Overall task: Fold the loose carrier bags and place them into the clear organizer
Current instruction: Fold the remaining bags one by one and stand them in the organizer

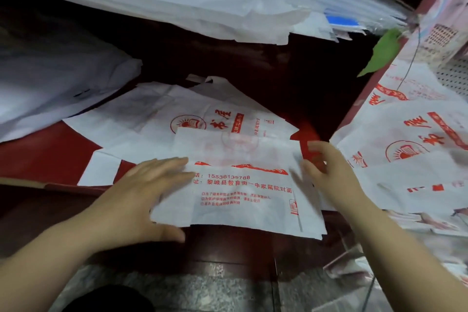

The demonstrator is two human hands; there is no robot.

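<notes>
White red-printed plastic carrier bag (243, 195) lying half-folded on the near dark red wooden table (50, 159), left hand (141, 197) pressing flat, straight-fingered, on its left end, right hand (334, 172) hovering blurred at its right edge, fingers loose, grasping nothing

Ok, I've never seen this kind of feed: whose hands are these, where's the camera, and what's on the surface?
No machine here: a person's two bare hands, filmed by one head-worn camera looking down. The left hand lies flat on a partly folded white carrier bag with red print, on a dark red surface. The right hand is at its right edge, too blurred to show a grip. More printed bags lie underneath, and a pile sits at right.
</notes>
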